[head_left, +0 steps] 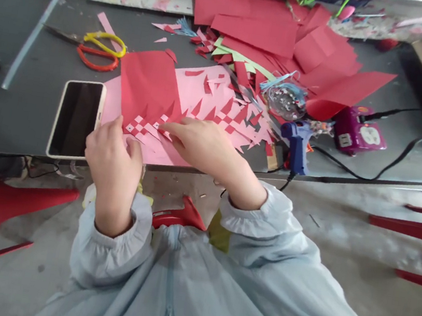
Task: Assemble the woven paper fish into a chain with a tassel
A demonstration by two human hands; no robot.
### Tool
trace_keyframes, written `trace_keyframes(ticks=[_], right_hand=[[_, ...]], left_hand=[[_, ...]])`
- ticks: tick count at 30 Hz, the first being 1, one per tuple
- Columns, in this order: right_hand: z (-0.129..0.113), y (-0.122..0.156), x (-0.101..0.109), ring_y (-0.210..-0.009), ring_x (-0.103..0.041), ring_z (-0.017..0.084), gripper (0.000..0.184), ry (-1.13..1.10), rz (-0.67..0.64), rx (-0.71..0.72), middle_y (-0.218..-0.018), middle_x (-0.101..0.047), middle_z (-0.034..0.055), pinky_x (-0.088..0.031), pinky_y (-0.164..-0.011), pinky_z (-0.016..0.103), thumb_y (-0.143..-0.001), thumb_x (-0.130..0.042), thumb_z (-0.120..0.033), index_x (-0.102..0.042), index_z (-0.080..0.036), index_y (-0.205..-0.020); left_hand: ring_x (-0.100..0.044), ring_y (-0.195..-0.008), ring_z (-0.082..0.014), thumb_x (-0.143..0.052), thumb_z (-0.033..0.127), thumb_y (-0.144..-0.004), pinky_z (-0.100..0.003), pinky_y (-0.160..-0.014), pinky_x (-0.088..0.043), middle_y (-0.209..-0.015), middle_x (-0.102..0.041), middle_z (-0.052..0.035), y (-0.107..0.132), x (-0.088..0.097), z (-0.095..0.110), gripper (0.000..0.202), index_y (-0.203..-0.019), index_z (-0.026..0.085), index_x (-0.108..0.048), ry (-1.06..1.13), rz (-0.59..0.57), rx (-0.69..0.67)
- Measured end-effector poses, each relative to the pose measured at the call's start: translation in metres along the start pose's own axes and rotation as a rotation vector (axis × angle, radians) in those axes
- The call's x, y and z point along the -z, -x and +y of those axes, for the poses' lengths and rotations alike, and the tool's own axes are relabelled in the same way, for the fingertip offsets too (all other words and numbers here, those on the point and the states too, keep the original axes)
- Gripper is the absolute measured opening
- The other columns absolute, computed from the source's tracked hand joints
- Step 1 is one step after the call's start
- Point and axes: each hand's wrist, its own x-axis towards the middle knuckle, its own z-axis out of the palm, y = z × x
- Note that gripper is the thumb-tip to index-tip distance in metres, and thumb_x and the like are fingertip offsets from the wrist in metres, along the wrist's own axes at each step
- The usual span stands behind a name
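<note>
A woven piece of red and pink paper strips (148, 127) lies at the near edge of the dark table (14, 104), joined to a red sheet (146, 83) on a pink sheet (189, 89). My left hand (114, 157) rests on the pink paper at the weave's left side, fingers curled with the thumb pressing down. My right hand (201, 143) reaches in from the right, its fingers pinched together on a pink strip (163, 131) in the weave.
A phone (76, 118) lies left of my hands. Scissors with yellow and red handles (98, 49) sit farther back. A blue glue gun (298, 145), a purple box (358, 130), cables and a heap of red paper (290, 38) fill the right. Red stools stand below.
</note>
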Motion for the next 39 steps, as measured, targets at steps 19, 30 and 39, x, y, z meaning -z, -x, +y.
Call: trace_keyframes(ticks=[19, 30, 39], right_hand=[[-0.004, 0.001, -0.008, -0.074, -0.062, 0.020, 0.043, -0.001, -0.067, 0.017, -0.091, -0.074, 0.0080, -0.023, -0.058, 0.032, -0.101, -0.034, -0.027, -0.067, -0.025, -0.129], [0.030, -0.002, -0.004, -0.091, -0.059, 0.022, 0.028, -0.275, 0.432, -0.030, -0.092, -0.064, 0.0070, -0.045, -0.084, 0.037, -0.091, -0.057, -0.027, -0.064, -0.017, -0.116], [0.044, -0.001, -0.001, -0.099, -0.054, 0.025, 0.037, -0.399, 0.429, 0.153, -0.098, -0.055, 0.0060, -0.048, -0.092, 0.046, -0.087, -0.069, -0.033, -0.062, -0.023, -0.122]], left_hand=[[-0.062, -0.103, -0.0219, -0.059, 0.009, -0.081, -0.039, -0.096, -0.053, -0.106, -0.065, -0.0065, -0.012, -0.023, 0.003, 0.047, -0.126, 0.019, -0.057, 0.256, 0.103, -0.046], [-0.065, -0.086, -0.0131, -0.077, 0.019, -0.078, -0.025, -0.076, -0.055, -0.098, -0.064, 0.0001, -0.020, -0.017, 0.003, 0.041, -0.115, 0.025, -0.061, 0.872, 0.268, -0.192], [-0.064, -0.084, -0.0134, -0.079, 0.028, -0.083, -0.025, -0.069, -0.055, -0.097, -0.066, -0.0016, -0.016, -0.002, 0.006, 0.035, -0.115, 0.031, -0.067, 1.018, 0.250, -0.367]])
